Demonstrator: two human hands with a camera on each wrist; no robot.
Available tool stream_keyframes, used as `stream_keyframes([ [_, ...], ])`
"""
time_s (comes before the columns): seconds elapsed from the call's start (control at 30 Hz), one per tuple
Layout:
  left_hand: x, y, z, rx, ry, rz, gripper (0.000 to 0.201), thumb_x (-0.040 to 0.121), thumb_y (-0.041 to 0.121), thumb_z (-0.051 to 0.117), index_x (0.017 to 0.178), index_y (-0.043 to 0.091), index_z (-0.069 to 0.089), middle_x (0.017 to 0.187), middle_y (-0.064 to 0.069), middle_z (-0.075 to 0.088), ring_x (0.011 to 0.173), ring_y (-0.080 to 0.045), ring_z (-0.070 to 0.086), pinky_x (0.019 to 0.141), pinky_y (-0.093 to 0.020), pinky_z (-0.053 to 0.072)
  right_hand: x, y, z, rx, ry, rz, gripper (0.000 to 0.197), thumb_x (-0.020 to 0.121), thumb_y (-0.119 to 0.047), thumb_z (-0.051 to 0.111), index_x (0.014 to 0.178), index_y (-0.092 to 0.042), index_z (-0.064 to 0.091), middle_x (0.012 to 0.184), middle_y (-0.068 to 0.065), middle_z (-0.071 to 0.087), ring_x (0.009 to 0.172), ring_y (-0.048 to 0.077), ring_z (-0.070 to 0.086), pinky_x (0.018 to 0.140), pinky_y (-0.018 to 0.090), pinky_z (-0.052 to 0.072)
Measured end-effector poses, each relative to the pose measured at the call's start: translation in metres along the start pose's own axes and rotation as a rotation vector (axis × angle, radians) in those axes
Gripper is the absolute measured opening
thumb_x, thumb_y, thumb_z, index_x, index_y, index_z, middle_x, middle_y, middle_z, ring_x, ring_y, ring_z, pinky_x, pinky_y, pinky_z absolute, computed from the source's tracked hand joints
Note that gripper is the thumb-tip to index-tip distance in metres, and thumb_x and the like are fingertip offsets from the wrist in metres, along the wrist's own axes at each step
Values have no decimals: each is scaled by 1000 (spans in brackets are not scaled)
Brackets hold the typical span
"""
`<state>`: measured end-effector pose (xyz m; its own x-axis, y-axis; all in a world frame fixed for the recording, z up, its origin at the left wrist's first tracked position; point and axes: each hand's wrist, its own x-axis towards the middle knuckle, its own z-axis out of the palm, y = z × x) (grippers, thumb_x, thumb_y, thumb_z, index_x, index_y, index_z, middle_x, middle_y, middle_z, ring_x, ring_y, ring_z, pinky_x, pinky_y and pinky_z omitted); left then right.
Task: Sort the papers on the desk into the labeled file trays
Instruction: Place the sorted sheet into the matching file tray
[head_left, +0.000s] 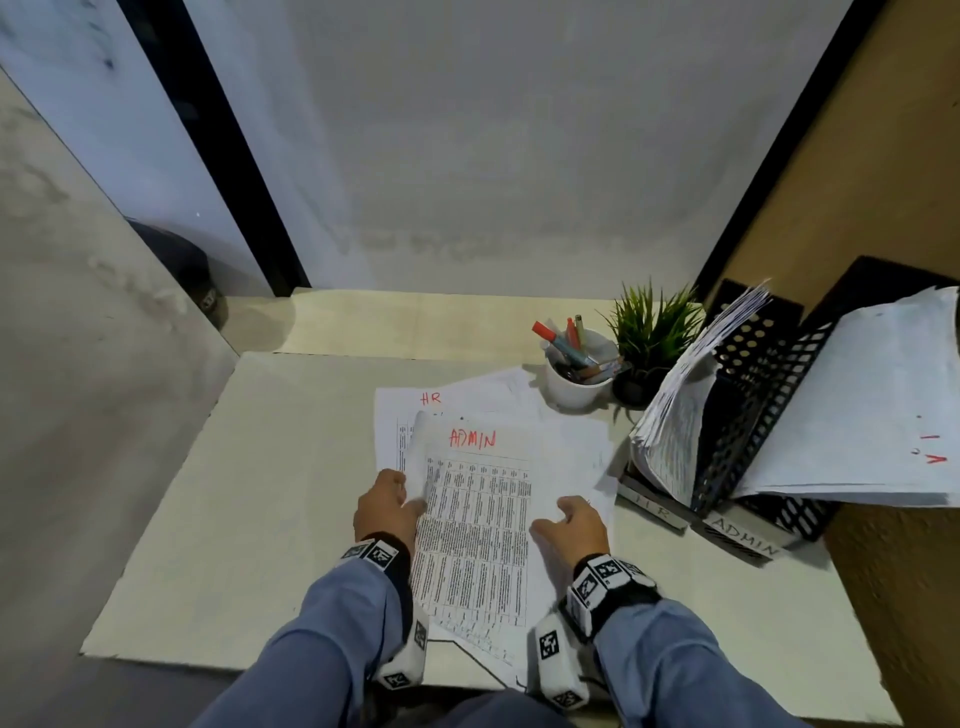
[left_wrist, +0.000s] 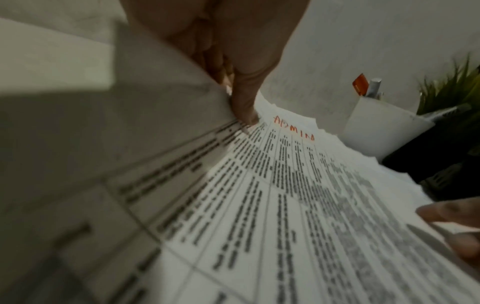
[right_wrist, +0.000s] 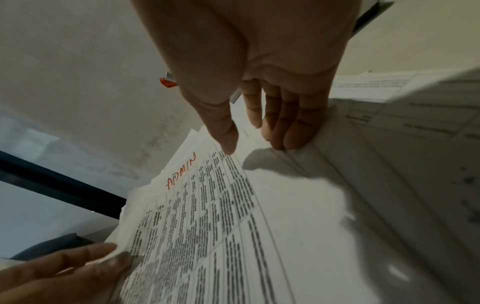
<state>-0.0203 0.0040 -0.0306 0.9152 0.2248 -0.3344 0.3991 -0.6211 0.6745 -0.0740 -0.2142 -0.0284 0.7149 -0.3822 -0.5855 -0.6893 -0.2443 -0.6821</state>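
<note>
We see a white printed sheet (head_left: 475, 525) headed "ADMIN" in red marker, covered with a dense table of small black text; its left edge curls up off the pale desk top (head_left: 249, 499). It lies on top of a loose spread of other white papers, one of them a sheet headed "HR" in red (head_left: 410, 415) that shows just behind it. Taking the ADMIN sheet as our landmark, the black mesh file trays (head_left: 763, 395) stand to its right, each stuffed with white papers, with the white strip labels "HR" (head_left: 655, 506) and "ADMIN" (head_left: 744, 536) at their feet. Behind the sheet and to the right stand a white cup of pens and markers (head_left: 576, 382) and a small green plant in a dark pot (head_left: 647, 343).

Our left hand (head_left: 387, 506) is at the sheet's left edge: the thumb (left_wrist: 245, 102) lies on the printed face and the fingers curl beneath the raised edge, pinching it. Our right hand (head_left: 574, 525) is at the sheet's right side, palm down. Its fingers (right_wrist: 288, 121) are stretched out fairly straight and close together, their tips touching the paper, the thumb held apart above the table of text; they grasp nothing. Both forearms, in blue sleeves, reach in from the near edge of the desk, each wrist wearing a band with black-and-white markers.
</note>
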Motion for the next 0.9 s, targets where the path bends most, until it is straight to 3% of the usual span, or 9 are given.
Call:
stream_keyframes([
  [0.07,-4,-2,1,-155,-35,53,43,81,4,65,121,18,57,105,-7,66,93,-26,64,80,-28,49,3,1,-2,25,1,8,59,83,-12,63,137,-6,40,138,11,47,94,20,53,76,20,41],
  [0.13,-7,-6,1,-200,-54,103,30,83,1,63,99,25,69,92,-4,68,86,-25,65,73,-24,49,6,0,-5,80,5,27,63,83,-11,64,139,-5,38,138,12,47,85,21,55,65,22,43],
  [0.2,-9,-7,0,-254,-64,89,40,83,-4,60,66,30,71,88,-1,70,80,-21,63,69,-19,45,12,3,-8,136,22,35,67,81,-8,66,141,-4,36,141,13,44,97,24,55,79,27,46],
  [0.3,-14,-5,-4,-394,-88,42,45,80,-18,47,53,13,67,110,0,62,103,-16,56,92,-21,39,12,1,-15,224,14,32,66,79,3,66,138,-6,40,142,14,43,124,28,46,97,30,44],
  [0.43,-6,-10,1,-481,-186,55,57,74,-24,40,43,16,66,121,-3,56,122,-21,48,108,-39,34,18,2,-20,476,-53,-18,49,81,20,51,118,-11,59,120,15,57,105,26,56,60,15,52],
  [0.53,-2,-7,4,-482,-245,14,59,68,-24,34,36,17,64,122,-5,55,127,-26,46,111,-48,32,26,1,-18,559,-83,36,35,82,16,51,74,-9,74,73,-6,68,69,6,63,58,11,47],
  [0.67,0,9,0,-659,-220,-181,12,65,-1,59,57,0,67,109,-18,64,106,-34,57,86,-33,44,27,6,-19,363,-14,27,39,73,15,60,53,-19,64,58,-5,58,60,13,53,46,11,42],
  [0.77,11,13,-3,-495,-143,-188,35,86,26,60,55,10,56,70,-7,65,72,-25,58,76,-33,45,27,7,-25,286,-43,55,21,73,4,69,73,-16,63,68,-3,57,71,15,55,49,11,42],
  [0.9,14,19,1,-73,-167,-5,32,76,41,72,77,16,51,71,1,54,66,-19,53,58,-26,40,23,4,-26,296,-45,16,27,69,18,61,61,-7,66,61,1,62,71,21,57,51,15,45],
])
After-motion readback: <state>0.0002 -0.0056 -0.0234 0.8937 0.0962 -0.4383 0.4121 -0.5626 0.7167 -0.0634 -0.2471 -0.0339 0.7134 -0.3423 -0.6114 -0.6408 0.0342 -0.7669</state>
